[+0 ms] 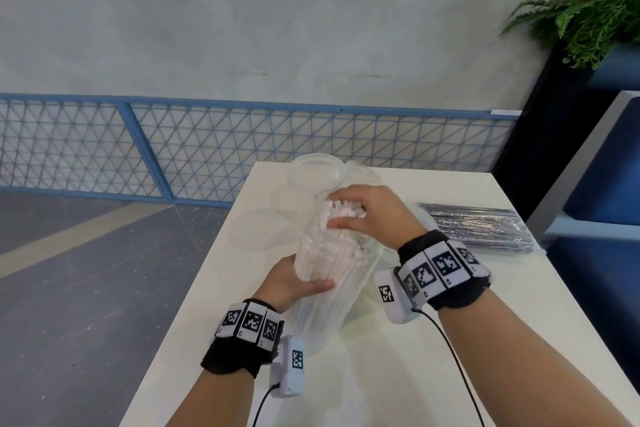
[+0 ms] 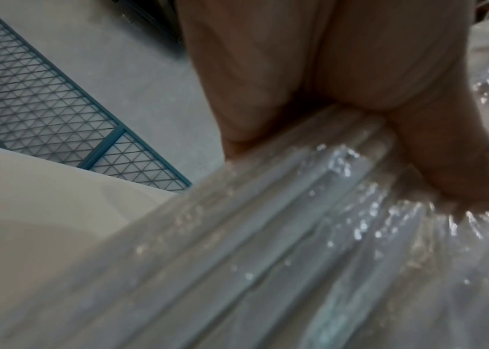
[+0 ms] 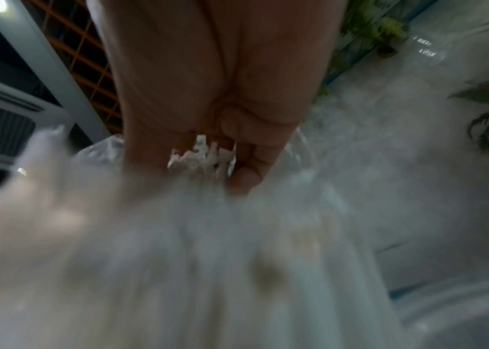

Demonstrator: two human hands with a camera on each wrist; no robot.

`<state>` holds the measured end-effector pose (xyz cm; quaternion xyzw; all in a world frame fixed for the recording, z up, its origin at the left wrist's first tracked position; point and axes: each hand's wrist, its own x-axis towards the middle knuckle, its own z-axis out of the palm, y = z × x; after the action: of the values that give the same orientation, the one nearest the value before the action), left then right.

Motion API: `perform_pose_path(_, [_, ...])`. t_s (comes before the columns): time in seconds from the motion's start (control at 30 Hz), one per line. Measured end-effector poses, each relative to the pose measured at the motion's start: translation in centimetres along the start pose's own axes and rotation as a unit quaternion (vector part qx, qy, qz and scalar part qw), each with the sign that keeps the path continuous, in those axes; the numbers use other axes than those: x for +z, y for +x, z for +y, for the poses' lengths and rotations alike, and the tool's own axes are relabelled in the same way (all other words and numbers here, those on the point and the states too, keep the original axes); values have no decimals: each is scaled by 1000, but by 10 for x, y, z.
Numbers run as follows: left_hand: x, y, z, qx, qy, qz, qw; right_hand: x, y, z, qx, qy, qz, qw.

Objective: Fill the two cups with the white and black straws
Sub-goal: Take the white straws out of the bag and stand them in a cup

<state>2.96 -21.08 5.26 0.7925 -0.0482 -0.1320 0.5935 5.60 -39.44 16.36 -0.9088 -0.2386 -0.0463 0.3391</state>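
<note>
A thick bundle of white straws (image 1: 332, 246) in crinkly clear plastic wrap stands nearly upright on the white table (image 1: 450, 357), leaning slightly away from me. My left hand (image 1: 291, 282) grips its middle from the left, thumb across the front. Over the top ends, my right hand (image 1: 363, 215) curls its fingers and thumb around some tips. The wrist views show the wrapped straws (image 2: 266, 236) under the left hand (image 2: 296, 82) and the straw tips (image 3: 204, 155) inside the right hand (image 3: 207, 82). Two clear cups (image 1: 317, 172) stand behind the bundle. A pack of black straws (image 1: 478, 225) lies at the right.
A clear round lid (image 1: 263, 227) lies on the table left of the bundle. The table's left edge (image 1: 194, 288) drops to a grey floor. A blue mesh fence (image 1: 207, 146) runs behind, and a potted fern (image 1: 588, 10) stands at the back right.
</note>
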Motion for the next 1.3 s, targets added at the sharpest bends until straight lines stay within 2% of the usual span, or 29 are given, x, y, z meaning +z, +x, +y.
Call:
perform_pose_path(0.13, [2, -1, 0, 13, -7, 1, 1000, -4, -2, 2, -6, 55, 75, 996])
perform_pose_path(0.23, [2, -2, -2, 29, -24, 28, 999, 18, -14, 1, 69, 164, 129, 976])
perform_pose_path(0.3, [2, -2, -3, 35, -33, 31, 998, 33, -20, 2, 130, 201, 121, 963])
perform_pose_path(0.37, [3, -4, 0, 44, -31, 19, 998, 42, -21, 4, 156, 203, 106, 961])
perform_pose_path(0.6, [6, -8, 21, 92, -94, 29, 991, 56, -16, -1, 165, 204, 105, 959])
perform_pose_path(0.77, [4, -5, 17, 80, -93, 39, 992, 59, -13, -10, 161, 297, 132, 932])
perform_pose_path(0.97, [3, -2, 15, 73, -66, 49, 994, 38, -2, -14, 141, 366, 154, 907])
perform_pose_path(1.07, [2, -4, 16, 74, -72, 43, 994, 32, -2, -14, 136, 381, 158, 901])
perform_pose_path(1.2, [4, -5, 19, 76, -61, 31, 995, 48, -9, -13, 175, 358, 135, 907])
perform_pose_path(1.3, [3, -5, 19, 74, -63, 33, 995, 52, -7, -16, 174, 368, 165, 898])
